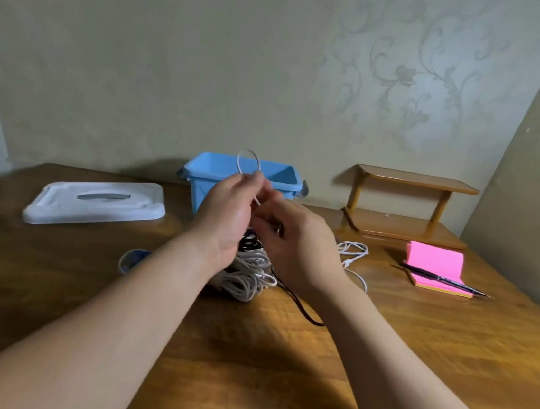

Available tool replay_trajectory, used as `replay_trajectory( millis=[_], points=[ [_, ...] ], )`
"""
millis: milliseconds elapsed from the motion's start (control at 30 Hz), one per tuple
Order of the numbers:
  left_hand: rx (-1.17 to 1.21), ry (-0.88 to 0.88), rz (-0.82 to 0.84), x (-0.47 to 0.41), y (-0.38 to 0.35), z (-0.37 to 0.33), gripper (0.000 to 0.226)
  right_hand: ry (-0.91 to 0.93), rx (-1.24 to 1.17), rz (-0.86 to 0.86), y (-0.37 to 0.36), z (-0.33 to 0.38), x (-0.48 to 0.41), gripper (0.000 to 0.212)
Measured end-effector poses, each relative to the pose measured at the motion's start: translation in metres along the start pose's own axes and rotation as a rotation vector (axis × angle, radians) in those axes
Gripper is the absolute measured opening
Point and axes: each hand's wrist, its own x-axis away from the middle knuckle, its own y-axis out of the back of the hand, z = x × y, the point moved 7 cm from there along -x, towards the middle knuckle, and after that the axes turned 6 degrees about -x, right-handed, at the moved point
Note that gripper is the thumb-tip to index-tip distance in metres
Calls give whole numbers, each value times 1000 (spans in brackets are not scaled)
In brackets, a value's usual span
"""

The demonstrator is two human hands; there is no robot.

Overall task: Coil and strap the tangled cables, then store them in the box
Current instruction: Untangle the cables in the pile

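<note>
A small loop of white cable [248,161] stands up above my left hand [227,213], which pinches it between thumb and fingers. My right hand [298,241] is just to the right, fingers curled round the same cable's lower part. Under both hands lies a heap of white coiled cables [247,275] with a black cable [301,305] trailing toward me. More white cable [354,251] lies to the right. The open blue box [282,175] stands behind my hands.
The box's white lid [94,201] lies at the left. A roll of tape [131,259] sits beside my left forearm. Pink sticky notes [434,260] with a pen [445,279] lie at the right, before a small wooden shelf [406,203]. The wall is close behind.
</note>
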Motion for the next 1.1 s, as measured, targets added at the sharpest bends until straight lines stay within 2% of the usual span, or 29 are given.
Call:
replay_trajectory(
  millis=[133, 233, 300, 333, 433, 500, 567, 733, 900, 1000, 1100],
  points=[
    [318, 36, -36, -25, 29, -11, 35, -59, 67, 45, -5, -21, -10, 17],
    [247, -31, -14, -31, 49, -14, 36, -104, 65, 118, 2, -46, -8, 25],
    [46, -100, 18, -31, 50, -9, 30, -110, 103, 158, 9, -54, -6, 28],
    [-131, -148, 38, -29, 47, -7, 28, -111, 131, 159, 13, -57, -6, 27],
    [-776, -301, 112, -18, 28, -5, 42, -100, 145, 77, 29, -64, -7, 14],
    [-960, -299, 219, -6, 11, 1, 38, -64, 109, 32, 33, -61, -6, 7],
    [-1040, -289, 313, 4, -3, 8, 34, -20, 71, -9, 34, -55, -4, 6],
    [-1019, -328, 368, 15, -15, 7, 41, -17, 0, -64, 40, -53, -1, 13],
    [-865, -290, 380, 18, -21, 14, 20, -6, -47, -8, 35, -50, 0, 4],
    [-860, -334, 351, 20, -24, 15, 19, 3, -49, -11, 36, -48, 1, 5],
    [-815, -377, 231, 15, -14, 4, 22, -71, -9, -1, 36, -59, 0, 11]
  ],
)
